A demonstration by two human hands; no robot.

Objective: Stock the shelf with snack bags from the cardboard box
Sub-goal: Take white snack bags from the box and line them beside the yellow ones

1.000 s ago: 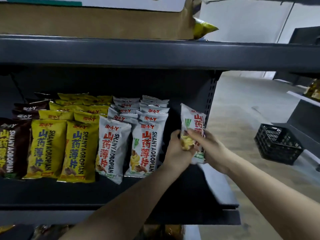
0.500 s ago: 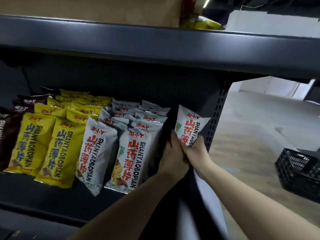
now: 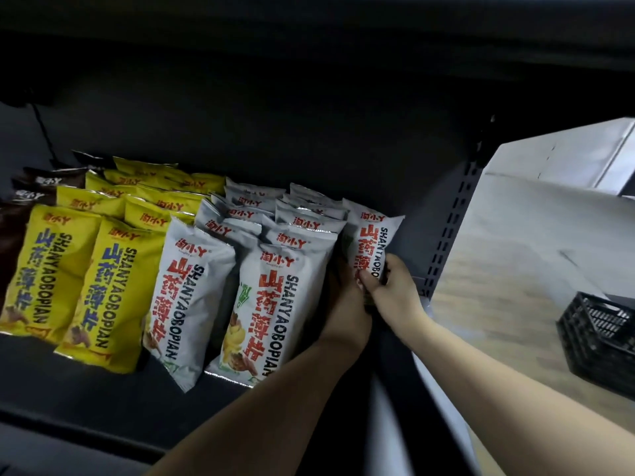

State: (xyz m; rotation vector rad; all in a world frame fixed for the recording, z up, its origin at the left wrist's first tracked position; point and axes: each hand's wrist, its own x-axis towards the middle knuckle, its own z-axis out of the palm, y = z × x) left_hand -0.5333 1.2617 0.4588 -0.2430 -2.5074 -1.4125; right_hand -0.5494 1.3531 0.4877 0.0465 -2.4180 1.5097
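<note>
While right hand (image 3: 395, 290) pinches white bag (image 3: 372, 240) | dark shelf (image 3: 103, 400) | wood floor (image 3: 498, 304)

We see a shelf (image 3: 103, 400) of dark grey, near black in its shadowed back. The yellow bags (image 3: 113, 290) are bright yellow, with blue characters, black Latin lettering and a small red logo at the top. The white bags (image 3: 192, 297) are pale silver-white with red characters, black lettering, a red logo, a green patch and a yellow-brown picture low on the front. The rightmost bag (image 3: 372, 242) has the same white ground, red characters and black lettering. At far left the brown bags (image 3: 51, 182) are dark brown with a white logo. The upright (image 3: 446, 231) is grey, marked by columns of dark slots. The floor (image 3: 498, 269) is pale beige. The crate (image 3: 598, 341) is black, a lattice of small openings.
</note>
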